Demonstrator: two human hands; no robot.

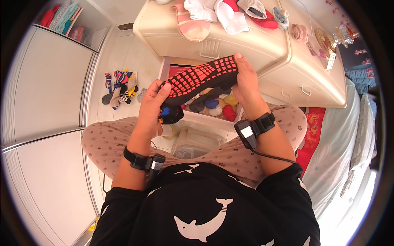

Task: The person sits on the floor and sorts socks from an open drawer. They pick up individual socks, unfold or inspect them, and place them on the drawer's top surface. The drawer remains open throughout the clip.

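Note:
A black sock with red grip squares on its sole (200, 75) is stretched out between both hands. My left hand (155, 104) pinches one end, thumb on top; a dark bundle with blue and orange patches (170, 113) hangs just beneath that hand. The other end is held by my right hand (244, 73), its thumb and fingers closed on the edge. Below the sock, an open drawer (212, 119) contains rolled socks, among them a red one (229, 113), a white one (215, 110) and a yellow one (231, 100).
On the cream dresser (261, 40) lie white socks (232, 18), a pink striped sock (192, 26) and a crystal-trimmed stand (326, 40). Striped and dark socks (120, 89) are heaped on the floor at left, near sliding cabinet doors (55, 80). A plastic bin (197, 141) stands between the legs.

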